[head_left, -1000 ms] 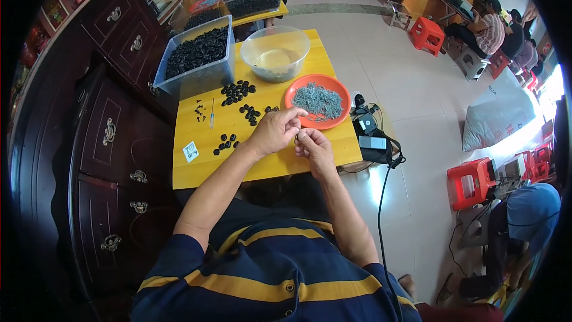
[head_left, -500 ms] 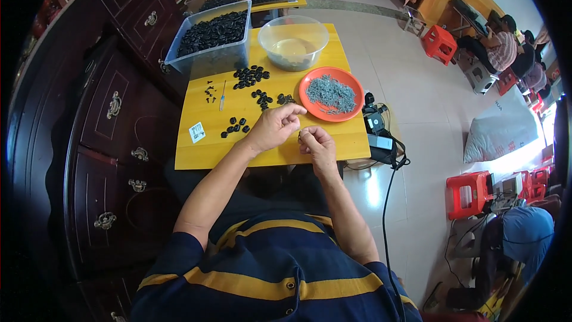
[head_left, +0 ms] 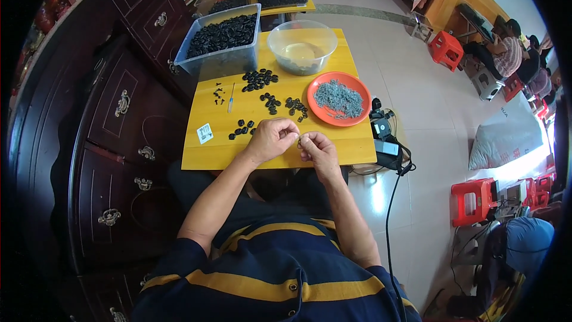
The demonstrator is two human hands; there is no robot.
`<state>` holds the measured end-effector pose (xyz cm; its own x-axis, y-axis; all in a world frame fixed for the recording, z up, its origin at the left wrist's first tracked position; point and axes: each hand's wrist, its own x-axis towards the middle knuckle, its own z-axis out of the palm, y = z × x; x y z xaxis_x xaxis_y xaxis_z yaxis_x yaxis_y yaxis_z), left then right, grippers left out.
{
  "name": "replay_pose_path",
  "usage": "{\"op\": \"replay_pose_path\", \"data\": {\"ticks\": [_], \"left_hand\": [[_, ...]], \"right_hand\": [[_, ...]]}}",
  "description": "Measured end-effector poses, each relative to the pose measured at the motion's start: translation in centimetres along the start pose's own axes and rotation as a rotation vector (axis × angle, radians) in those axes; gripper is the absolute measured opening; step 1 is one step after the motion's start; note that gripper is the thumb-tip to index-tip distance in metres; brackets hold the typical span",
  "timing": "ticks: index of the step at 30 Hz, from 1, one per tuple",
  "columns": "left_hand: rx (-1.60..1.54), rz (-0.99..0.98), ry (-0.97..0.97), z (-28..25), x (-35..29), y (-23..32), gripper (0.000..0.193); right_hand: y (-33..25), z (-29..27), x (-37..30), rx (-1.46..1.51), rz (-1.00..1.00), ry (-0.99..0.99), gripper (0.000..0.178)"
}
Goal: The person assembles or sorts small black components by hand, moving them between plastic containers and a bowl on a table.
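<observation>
My left hand (head_left: 272,141) and my right hand (head_left: 320,153) meet above the front edge of a yellow table (head_left: 351,146). Thumb and forefinger of each are pinched together, fingertips nearly touching. A tiny dark piece shows at the right fingertips; its kind is hard to make out. Whatever the left fingers hold is too small to name. Just beyond my hands is an orange-red plate (head_left: 337,122) heaped with small grey screw-like pieces (head_left: 338,98). Small black oval parts lie in loose groups, one cluster (head_left: 296,107) right behind my fingers and another (head_left: 243,127) beside my left hand.
A clear tub (head_left: 234,59) full of black parts and a transparent round bowl (head_left: 302,48) stand at the back. A thin screwdriver (head_left: 230,104), tiny black bits and a white label (head_left: 204,133) lie at left. Dark drawers (head_left: 119,104) border the left; a cable (head_left: 391,203) hangs at right.
My left hand has come back from the plate's edge to my right fingertips. The whole view has shifted slightly, with the table appearing a little further right and lower.
</observation>
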<state>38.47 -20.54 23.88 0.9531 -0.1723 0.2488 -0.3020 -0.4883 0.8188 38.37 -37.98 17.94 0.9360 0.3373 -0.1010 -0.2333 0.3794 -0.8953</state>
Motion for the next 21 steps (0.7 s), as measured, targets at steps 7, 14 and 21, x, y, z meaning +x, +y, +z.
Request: {"op": "replay_pose_path", "data": {"ticks": [7,14,21], "left_hand": [[-0.173,-0.104,0.109,1.1,-2.1,-2.8,0.005],[-0.284,-0.118,0.156,2.1,-2.2,-3.5,0.003],[-0.312,-0.138,0.150,1.7,-2.0,-4.7,0.003]], "right_hand": [[0.3,0.0,0.5,-0.005,0.034,0.048,0.010],[1.5,0.9,1.0,0.065,0.075,0.085,0.010],[1.9,1.6,1.4,0.056,0.028,0.089,0.011]]}}
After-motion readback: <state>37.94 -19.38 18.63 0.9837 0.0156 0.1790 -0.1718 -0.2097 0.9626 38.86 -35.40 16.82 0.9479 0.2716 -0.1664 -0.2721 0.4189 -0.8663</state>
